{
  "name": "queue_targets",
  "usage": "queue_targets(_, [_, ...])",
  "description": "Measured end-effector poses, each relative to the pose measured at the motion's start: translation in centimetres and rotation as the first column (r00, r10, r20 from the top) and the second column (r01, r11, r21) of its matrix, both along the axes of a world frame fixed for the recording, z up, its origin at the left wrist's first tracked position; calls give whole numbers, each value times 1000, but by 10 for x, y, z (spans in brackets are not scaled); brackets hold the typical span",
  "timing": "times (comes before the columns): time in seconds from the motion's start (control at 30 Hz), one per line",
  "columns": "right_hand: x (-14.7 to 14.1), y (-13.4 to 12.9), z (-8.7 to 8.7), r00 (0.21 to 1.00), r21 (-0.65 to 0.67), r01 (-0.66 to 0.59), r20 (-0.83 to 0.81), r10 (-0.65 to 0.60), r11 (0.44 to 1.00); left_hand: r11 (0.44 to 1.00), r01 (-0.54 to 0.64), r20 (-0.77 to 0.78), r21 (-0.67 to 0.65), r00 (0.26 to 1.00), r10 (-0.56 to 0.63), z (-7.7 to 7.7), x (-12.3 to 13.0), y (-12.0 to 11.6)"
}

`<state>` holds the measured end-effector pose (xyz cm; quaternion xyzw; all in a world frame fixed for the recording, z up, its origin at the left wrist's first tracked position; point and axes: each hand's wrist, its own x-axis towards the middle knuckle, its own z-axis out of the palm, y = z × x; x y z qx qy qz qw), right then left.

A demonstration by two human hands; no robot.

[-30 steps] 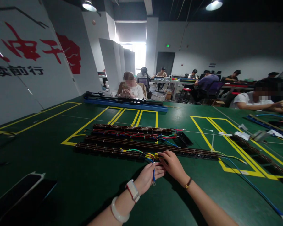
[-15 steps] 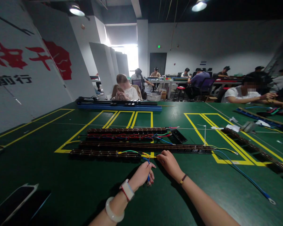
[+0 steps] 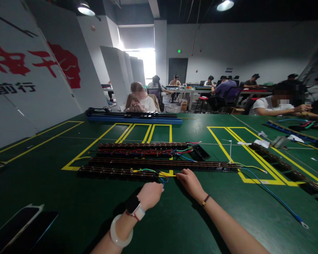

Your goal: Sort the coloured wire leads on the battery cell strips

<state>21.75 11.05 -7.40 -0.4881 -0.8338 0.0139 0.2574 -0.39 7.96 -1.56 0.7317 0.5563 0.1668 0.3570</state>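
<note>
My left hand (image 3: 150, 195) is closed around the blue wire (image 3: 163, 181), just in front of the right end of the nearest dark wiring strip (image 3: 116, 172). Its fingertips are turned away from me, and the wire's far end is hidden. To the right, my right hand (image 3: 190, 183) pinches the tip of a yellow wire (image 3: 167, 174) that comes from the same strip end. A green wire (image 3: 146, 170) with a ring terminal bends back over the strip. Behind it lies a longer dark strip (image 3: 164, 164), with yellow and blue leads trailing right.
More dark strips with red wires (image 3: 137, 152) and a small black tray (image 3: 201, 152) lie behind. A blue lead (image 3: 275, 201) with a ring terminal runs across the green table (image 3: 228, 225). At the right is another strip (image 3: 283, 164); co-workers sit beyond the table.
My left hand has turned over and shifted left, drawing the blue wire leftward; its hanging end no longer shows. My right hand stays almost still on the yellow wire.
</note>
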Motion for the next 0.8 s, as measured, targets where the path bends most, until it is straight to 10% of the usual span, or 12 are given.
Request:
queue_targets(0.53, [-1,0,0,1000,-73,1,1,-1,997,970,172,-360,170,927,-102,8,-9,-11])
queue_targets(0.8, [-5,-5,8,999,-87,-12,-41,8,996,793,-129,-144,596,954,264,-17,-38,-10])
